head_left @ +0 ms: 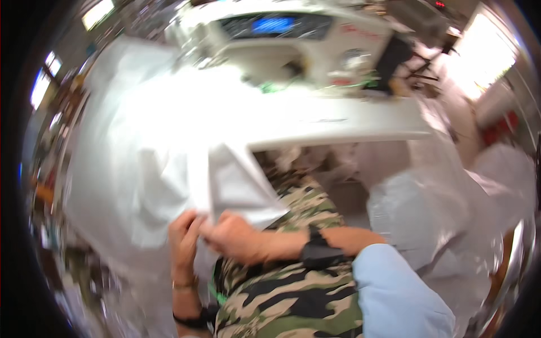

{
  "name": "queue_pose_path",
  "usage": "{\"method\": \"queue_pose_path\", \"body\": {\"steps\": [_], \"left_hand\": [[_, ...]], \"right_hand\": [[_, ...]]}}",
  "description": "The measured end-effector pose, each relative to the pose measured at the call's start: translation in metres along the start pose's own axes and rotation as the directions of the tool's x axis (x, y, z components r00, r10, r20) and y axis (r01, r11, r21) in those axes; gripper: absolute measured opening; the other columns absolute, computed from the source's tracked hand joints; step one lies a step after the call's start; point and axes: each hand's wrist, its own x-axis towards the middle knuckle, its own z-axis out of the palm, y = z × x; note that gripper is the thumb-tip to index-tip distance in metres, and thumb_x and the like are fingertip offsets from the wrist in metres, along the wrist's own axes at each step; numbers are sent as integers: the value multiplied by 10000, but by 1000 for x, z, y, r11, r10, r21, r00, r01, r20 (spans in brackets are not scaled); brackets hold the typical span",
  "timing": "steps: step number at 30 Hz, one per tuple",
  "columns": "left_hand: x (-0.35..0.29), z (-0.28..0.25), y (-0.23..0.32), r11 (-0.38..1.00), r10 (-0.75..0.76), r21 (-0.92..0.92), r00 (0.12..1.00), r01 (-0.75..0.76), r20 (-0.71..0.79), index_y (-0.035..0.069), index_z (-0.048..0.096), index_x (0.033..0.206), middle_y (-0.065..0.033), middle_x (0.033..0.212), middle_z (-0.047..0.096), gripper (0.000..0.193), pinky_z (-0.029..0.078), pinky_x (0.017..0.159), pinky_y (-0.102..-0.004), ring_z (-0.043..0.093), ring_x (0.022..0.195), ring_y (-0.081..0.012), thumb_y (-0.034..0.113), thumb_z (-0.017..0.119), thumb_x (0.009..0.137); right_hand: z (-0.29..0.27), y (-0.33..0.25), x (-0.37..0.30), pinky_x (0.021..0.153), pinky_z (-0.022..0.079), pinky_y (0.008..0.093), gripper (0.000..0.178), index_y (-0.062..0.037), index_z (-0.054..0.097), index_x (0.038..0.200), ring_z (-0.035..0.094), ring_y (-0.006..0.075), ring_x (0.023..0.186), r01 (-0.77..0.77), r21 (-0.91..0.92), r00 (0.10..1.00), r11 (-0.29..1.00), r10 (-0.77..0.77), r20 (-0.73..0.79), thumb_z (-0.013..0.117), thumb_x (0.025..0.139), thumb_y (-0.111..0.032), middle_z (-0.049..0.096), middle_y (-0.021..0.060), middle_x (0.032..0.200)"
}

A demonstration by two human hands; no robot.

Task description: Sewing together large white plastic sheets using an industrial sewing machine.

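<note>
White fabric [236,180] spreads over the left of the sewing table and hangs down toward my lap. Both hands grip its near edge, close together, where a narrow folded strip runs up toward the machine. My left hand [185,239] pinches the edge with fingers closed. Right beside it, my right hand [234,236] is closed on the same edge, its forearm crossing in from the right. The picture is smeared by motion, so the exact finger contact is hard to make out. Beyond the hands stands a white sewing machine [315,50] with a lit blue display.
The white table edge [360,132] runs across in front of me, with a dark thin object lying on top. Pale translucent plastic or cloth [411,214] is heaped at the right. A camouflage apron [293,293] covers my lap. Green thread [270,87] shows near the machine.
</note>
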Motion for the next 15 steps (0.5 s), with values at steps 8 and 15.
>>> {"method": "queue_pose_path", "body": {"steps": [8,15], "left_hand": [[37,56,-3,922,-19,-384,987,-45,-161,9,602,873,44,716,512,161,350,556,-238,438,641,-49,107,587,1000],[62,-2,-77,989,-130,-34,962,142,240,206,301,1575,-63,1289,619,654,506,888,-453,593,1037,-256,305,622,1014]], "right_hand": [[-16,6,-1,638,421,405,185,-75,543,896,578,320,532,194,-310,964,931,-240,-118,648,767,-156,568,69,563],[-76,20,-6,815,472,424,335,-47,588,984,596,302,879,215,-363,864,907,-350,-362,736,730,-207,590,92,908]]}}
